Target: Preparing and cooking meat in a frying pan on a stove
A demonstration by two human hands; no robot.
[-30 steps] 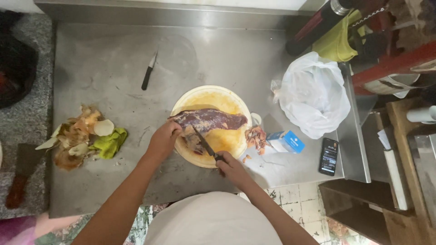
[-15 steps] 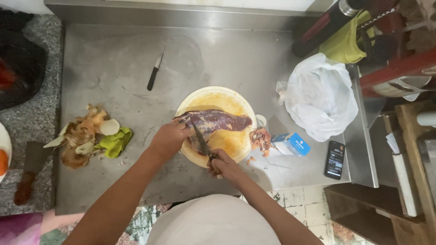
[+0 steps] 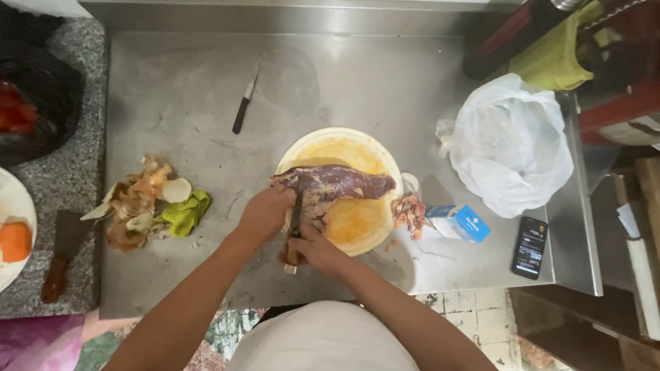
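A long piece of dark red raw meat (image 3: 340,183) lies across a round yellow-stained cutting board (image 3: 354,220) on a steel counter. My left hand (image 3: 265,213) presses down on the meat's left end. My right hand (image 3: 315,249) grips the wooden handle of a knife (image 3: 295,218), whose blade stands nearly upright against the meat, just right of my left hand. The blade's tip is hidden in the meat.
A small black-handled knife (image 3: 242,106) lies at the back. Vegetable peelings and a green cloth (image 3: 148,206) sit to the left, with a cleaver (image 3: 62,254) beyond. Meat scraps (image 3: 410,211), a blue box (image 3: 462,222), a phone (image 3: 529,246) and a white plastic bag (image 3: 512,144) are on the right.
The knife has swung from slanting across the meat to nearly upright, and my right hand has moved left toward my left hand. The meat stays in place.
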